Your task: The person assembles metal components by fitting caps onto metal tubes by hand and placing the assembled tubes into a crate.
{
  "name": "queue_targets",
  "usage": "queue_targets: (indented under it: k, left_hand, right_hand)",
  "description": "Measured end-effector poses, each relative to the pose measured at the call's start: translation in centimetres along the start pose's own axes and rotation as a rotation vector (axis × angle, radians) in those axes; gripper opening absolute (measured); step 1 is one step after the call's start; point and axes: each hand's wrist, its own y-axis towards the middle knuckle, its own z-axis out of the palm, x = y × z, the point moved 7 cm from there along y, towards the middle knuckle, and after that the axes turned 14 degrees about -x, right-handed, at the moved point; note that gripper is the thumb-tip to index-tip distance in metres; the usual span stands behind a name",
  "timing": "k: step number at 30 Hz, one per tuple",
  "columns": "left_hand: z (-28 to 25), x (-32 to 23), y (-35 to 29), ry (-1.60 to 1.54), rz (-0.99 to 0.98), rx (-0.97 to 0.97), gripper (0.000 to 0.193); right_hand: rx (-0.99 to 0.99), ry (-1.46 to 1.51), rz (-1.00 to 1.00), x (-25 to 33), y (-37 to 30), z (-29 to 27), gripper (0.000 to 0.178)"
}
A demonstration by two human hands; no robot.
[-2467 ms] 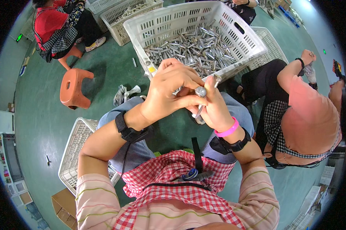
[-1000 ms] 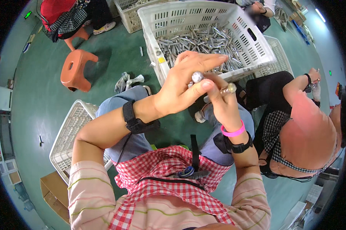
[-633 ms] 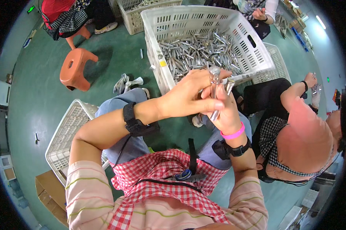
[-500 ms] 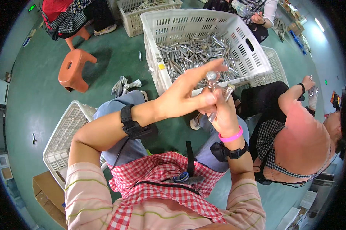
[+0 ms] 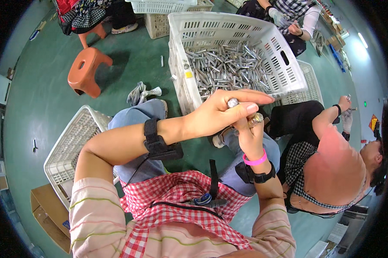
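Note:
My left hand [image 5: 211, 115] reaches over from the left, fingers stretched toward the right and thumb bent across. Between its thumb and forefinger the round end of a silver metal rod [image 5: 233, 102] shows. Just below and touching it, my right hand [image 5: 250, 139] is closed on another silver metal rod with a yellowish end [image 5: 256, 120]. Most of both rods is hidden by the fingers. Behind my hands stands a large white plastic crate [image 5: 299, 84], holding a heap of similar short silver metal rods [image 5: 228, 66].
An orange stool [image 5: 84, 71] stands to the left. A white basket [image 5: 65, 159] and a cardboard box [image 5: 48, 215] sit by my left arm. Gloves [image 5: 141, 92] lie on the green floor. A co-worker [image 5: 336, 163] sits close on my right; another person [image 5: 295, 26] works beyond the crate.
Both hands have come slightly lower, and my left fingers have tilted from pointing up-right to nearly level. The crate shows slightly farther right. A pale basket has appeared at the top.

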Motion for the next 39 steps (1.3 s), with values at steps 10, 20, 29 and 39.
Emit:
queue_targets:
  k: [10, 20, 29, 39]
  left_hand:
    - [0.2, -1.2, -0.2, -0.021, -0.011, 0.016, 0.024]
    - [0.3, -1.7, -0.1, 0.148, 0.249, 0.083, 0.033]
    - [0.0, -2.1, -0.3, 0.415, 0.394, 0.149, 0.041]
    - [1.3, -2.3, -2.0, 0.316, 0.475, 0.278, 0.037]
  right_hand:
    - [0.101, 0.195, 0.076, -1.4, -0.1, 0.8, 0.040]
    - [0.322, 0.691, 0.568, -3.2, -1.6, 2.4, 0.042]
    - [0.357, 0.603, 0.436, -2.1, -1.4, 2.6, 0.044]
    - [0.255, 0.413, 0.242, -2.3, -1.7, 2.1, 0.047]
